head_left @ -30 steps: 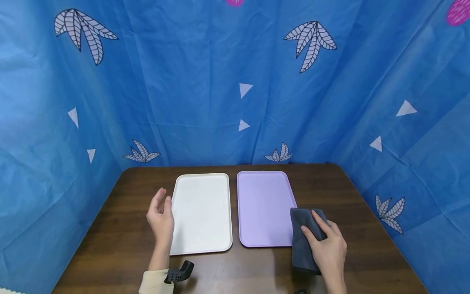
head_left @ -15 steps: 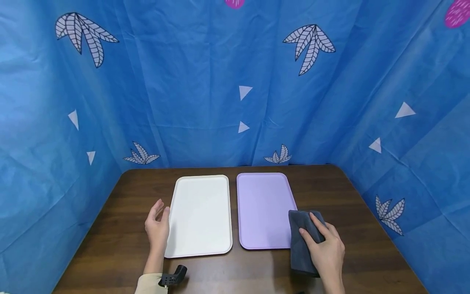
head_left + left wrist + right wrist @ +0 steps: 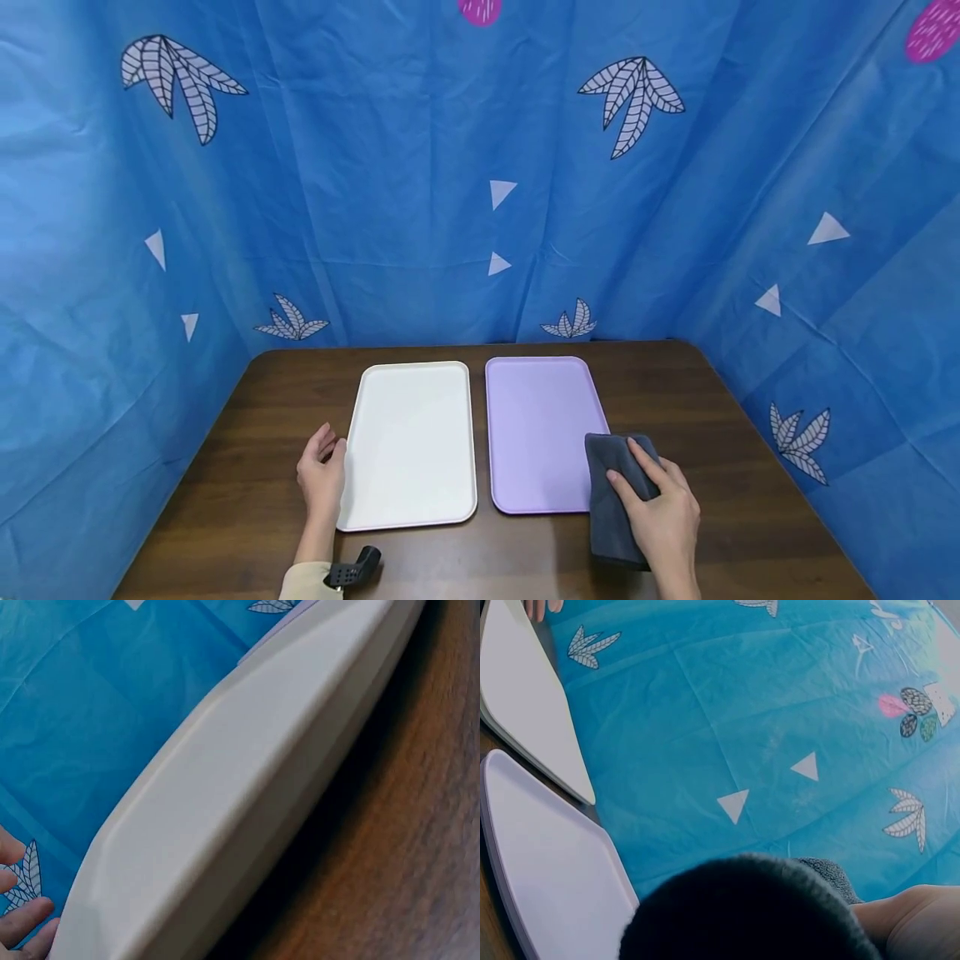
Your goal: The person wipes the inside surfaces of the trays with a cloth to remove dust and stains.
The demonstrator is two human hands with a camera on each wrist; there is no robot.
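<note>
Read on a clock face over the head view, the dark gray cloth [image 3: 617, 521] lies at 4 o'clock from the middle of the purple tray [image 3: 543, 433], its upper-left corner overlapping that tray's near right corner. The right hand [image 3: 666, 512] clamps it between thumb and fingers, coming in from 5 o'clock; whether the cloth rests on the tray or is lifted above it, I cannot tell. In the right wrist view its dark, fuzzy edge fills the bottom.

The white tray [image 3: 411, 446] is at 9 o'clock from the purple one, a narrow strip of desk [image 3: 510, 567] between them. The left hand [image 3: 321, 479] is just beside its left rim, towards 8 o'clock, thumb and loosely curved fingers apart; whether the thumb touches the rim is unclear. A blue curtain [image 3: 420, 167] hangs at 12 o'clock.
</note>
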